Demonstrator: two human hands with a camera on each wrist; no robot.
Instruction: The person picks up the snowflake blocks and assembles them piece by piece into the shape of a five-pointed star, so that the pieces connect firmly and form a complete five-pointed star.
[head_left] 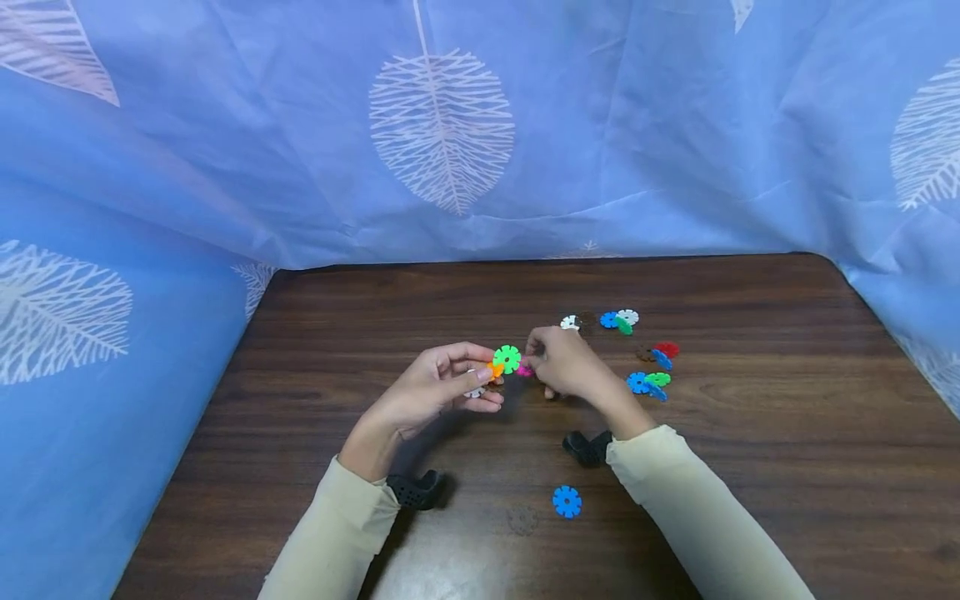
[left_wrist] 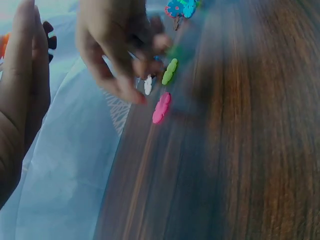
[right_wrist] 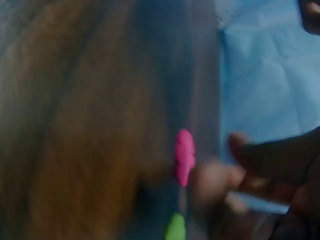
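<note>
My left hand (head_left: 442,379) pinches a small cluster of notched plastic discs between thumb and fingers. A bright green disc (head_left: 507,359) tops it, with an orange disc (head_left: 495,370) below and a white disc (head_left: 475,392) by the thumb. My right hand (head_left: 564,360) is just above the table, palm down, fingers bent loosely and blurred in the wrist views. Beside its fingertips a pink disc (left_wrist: 161,107) lies on the table. A light green disc (left_wrist: 169,71) and a white disc (left_wrist: 148,85) lie past it, under or beside the right hand.
To the right are joined discs: a blue, white and green group (head_left: 619,321), a red and blue group (head_left: 663,354), and a blue and green group (head_left: 650,383). Nearer me lie a blue disc (head_left: 567,502) and a clear disc (head_left: 522,521). Leaf-patterned blue cloth (head_left: 570,167) hangs behind.
</note>
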